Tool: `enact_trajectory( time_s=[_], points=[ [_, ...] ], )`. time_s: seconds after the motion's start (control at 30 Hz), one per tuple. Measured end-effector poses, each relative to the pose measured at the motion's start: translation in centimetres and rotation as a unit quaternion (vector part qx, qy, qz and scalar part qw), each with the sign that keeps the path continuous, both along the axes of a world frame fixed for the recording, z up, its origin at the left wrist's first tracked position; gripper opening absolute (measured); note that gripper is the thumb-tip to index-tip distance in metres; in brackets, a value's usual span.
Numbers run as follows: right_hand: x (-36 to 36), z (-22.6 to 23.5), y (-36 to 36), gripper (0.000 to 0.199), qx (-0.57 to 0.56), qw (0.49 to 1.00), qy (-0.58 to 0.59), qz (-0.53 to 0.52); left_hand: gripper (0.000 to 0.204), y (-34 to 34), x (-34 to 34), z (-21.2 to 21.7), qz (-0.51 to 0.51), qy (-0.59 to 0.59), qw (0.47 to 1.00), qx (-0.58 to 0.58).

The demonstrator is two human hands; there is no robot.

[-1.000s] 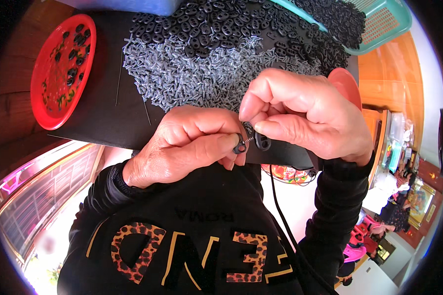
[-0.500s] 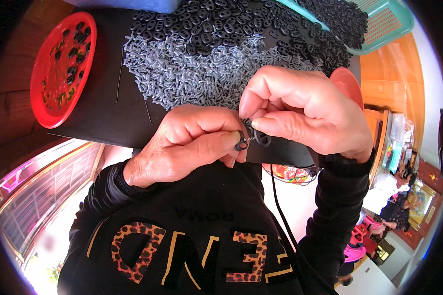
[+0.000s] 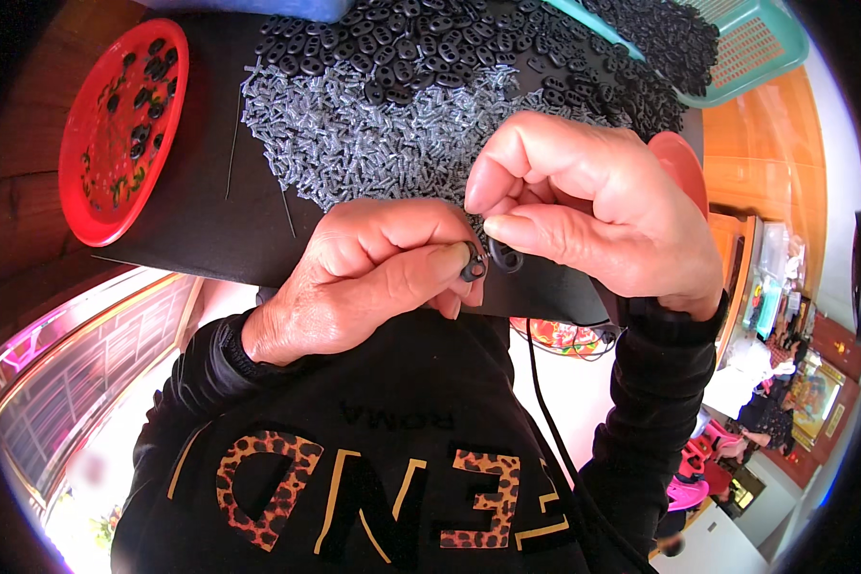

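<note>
My left hand is closed, with a small black plastic cord-lock piece pinched between thumb and fingers. A hole shows in this piece. My right hand pinches a black oval two-holed cord-lock piece by its upper edge, under the thumb. The two pieces are held nearly together, with only a sliver of a metal spring visible between them. A heap of small metal springs lies just beyond both hands. Farther back is a pile of black oval cord-lock pieces.
A red oval plate with several black pieces stands at the left. More small black parts lie at the back right beside a teal plastic basket. A reddish dish is partly hidden behind my right hand. Thin wires lie on the black tabletop.
The two black pieces have come closer together. The spring that showed in the gap between them is now mostly hidden, and my left hand's piece has turned slightly.
</note>
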State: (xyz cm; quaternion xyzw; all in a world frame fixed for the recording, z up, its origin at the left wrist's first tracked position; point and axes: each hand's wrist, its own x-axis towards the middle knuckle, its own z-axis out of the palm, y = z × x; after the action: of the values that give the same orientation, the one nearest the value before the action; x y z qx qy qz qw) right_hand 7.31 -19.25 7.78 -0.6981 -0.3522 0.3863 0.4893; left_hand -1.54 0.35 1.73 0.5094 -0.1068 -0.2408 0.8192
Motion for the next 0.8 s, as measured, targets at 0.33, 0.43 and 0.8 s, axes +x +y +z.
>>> enact_trajectory(
  time_s=[0.33, 0.43, 0.8],
  points=[
    [-0.4, -0.1, 0.6, 0.012, 0.022, 0.999, 0.019, -0.025, 0.016, -0.1, -0.2, -0.2, -0.009, -0.002, 1.000, 0.007],
    [-0.4, -0.2, 0.5, 0.010, 0.019, 0.999, -0.028, -0.025, 0.017, -0.1, -0.2, 0.0, 0.007, 0.010, 1.000, 0.020],
    [-1.8, -1.1, 1.0, 0.008, 0.041, 0.979, -0.151, -0.128, 0.019, -0.4, -0.4, -0.3, 0.042, 0.033, 0.998, 0.028]
  ],
)
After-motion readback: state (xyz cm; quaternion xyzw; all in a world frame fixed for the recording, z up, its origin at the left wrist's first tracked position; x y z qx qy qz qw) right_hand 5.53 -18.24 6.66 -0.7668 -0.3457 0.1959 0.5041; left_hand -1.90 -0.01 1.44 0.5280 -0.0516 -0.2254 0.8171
